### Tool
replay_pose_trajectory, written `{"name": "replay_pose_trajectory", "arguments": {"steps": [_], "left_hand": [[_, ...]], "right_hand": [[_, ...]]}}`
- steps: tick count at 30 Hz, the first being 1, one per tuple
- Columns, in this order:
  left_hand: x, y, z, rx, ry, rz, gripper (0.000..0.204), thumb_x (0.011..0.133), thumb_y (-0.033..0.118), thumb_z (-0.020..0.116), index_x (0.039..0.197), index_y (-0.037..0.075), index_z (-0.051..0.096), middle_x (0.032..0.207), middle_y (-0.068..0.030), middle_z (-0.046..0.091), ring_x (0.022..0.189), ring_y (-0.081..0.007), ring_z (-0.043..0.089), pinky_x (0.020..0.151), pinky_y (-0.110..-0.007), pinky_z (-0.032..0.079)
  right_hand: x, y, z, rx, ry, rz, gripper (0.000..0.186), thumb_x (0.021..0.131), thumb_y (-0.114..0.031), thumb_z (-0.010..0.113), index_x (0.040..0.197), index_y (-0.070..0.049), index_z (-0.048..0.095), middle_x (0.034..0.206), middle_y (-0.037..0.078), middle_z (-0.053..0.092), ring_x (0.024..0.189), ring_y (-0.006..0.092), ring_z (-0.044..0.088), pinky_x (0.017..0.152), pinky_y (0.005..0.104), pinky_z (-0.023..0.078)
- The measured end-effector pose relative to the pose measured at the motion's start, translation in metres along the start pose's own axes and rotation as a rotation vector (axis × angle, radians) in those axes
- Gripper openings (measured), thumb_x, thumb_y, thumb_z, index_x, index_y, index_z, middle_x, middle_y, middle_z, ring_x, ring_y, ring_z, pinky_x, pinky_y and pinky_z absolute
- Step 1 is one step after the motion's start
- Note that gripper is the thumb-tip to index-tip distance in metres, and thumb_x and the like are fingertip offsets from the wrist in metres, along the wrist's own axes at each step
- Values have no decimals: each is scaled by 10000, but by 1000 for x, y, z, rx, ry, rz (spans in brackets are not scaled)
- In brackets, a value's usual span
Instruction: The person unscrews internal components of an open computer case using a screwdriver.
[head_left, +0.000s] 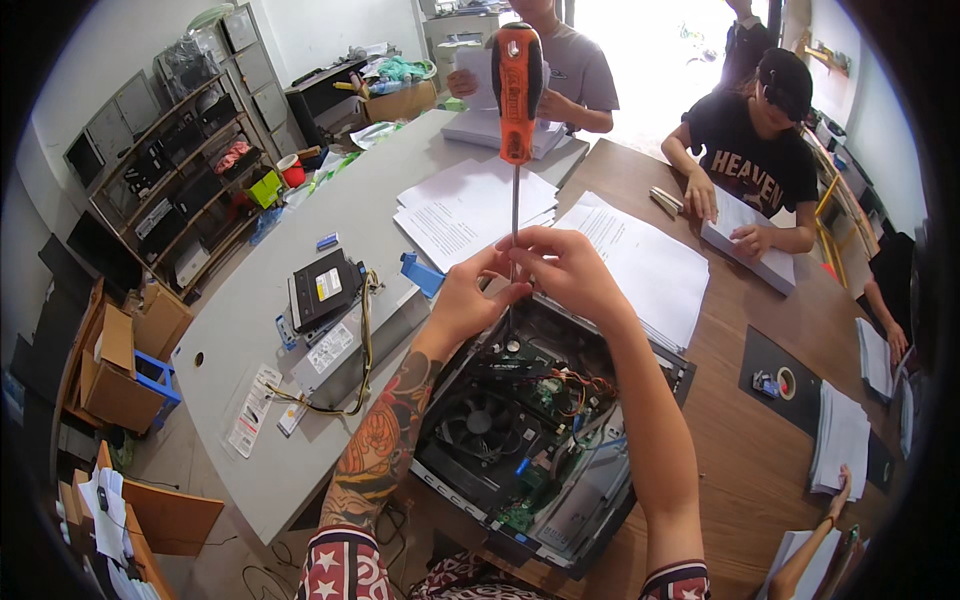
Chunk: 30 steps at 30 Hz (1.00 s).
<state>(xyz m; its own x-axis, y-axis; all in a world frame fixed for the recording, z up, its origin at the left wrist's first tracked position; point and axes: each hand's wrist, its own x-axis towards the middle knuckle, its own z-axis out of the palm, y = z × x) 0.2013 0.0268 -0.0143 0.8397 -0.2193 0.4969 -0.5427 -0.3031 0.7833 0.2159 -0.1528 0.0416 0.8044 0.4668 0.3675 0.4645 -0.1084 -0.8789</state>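
A screwdriver (516,95) with an orange and black handle stands upright in front of me, its handle at the top and its thin shaft running down between my hands. My left hand (472,298) has thumb and fingers closed around the shaft. From the other side, the bent fingers of my right hand (572,268) pinch the same shaft. Whether a small part sits between the fingertips is hidden. Below my hands lies an opened desktop computer case (655,395), showing a black fan (487,420), a green circuit board and coloured cables.
Left of the case are a metal power supply (335,352) with cables, a black optical drive (328,287) and a blue plastic part (421,272). Paper stacks (640,255) lie beyond my hands. Other people handle papers at the far side and right. A shelf (185,190) stands left.
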Motion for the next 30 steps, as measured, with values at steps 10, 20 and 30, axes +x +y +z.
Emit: {"name": "replay_pose_trajectory", "arguments": {"steps": [10, 20, 30], "left_hand": [[0, 14, 9, -103, -35, 26, 164, 861, -54, 621, 1017, -22, 663, 917, -108, 689, 949, -220, 666, 875, -336, 514], [-1, 10, 9, -61, -118, -44, 182, 912, -52, 541, 1065, -42, 638, 1005, -107, 677, 967, -210, 653, 900, -320, 496], [2, 15, 14, 36, 142, 11, 202, 847, 89, 743, 1001, -18, 667, 859, -83, 710, 800, -172, 681, 789, -313, 527]], "right_hand": [[1, 14, -3, -43, 142, -3, 207, 846, -182, 752, 940, -4, 707, 708, 40, 671, 633, 65, 584, 579, 248, 468], [-1, 5, -7, 132, -68, 62, 261, 939, -177, 635, 1127, -12, 707, 819, 60, 698, 685, 80, 612, 626, 252, 496], [1, 13, -7, 157, -9, 44, 218, 908, -109, 662, 1072, 27, 705, 841, 57, 706, 742, 86, 635, 692, 256, 519]]}}
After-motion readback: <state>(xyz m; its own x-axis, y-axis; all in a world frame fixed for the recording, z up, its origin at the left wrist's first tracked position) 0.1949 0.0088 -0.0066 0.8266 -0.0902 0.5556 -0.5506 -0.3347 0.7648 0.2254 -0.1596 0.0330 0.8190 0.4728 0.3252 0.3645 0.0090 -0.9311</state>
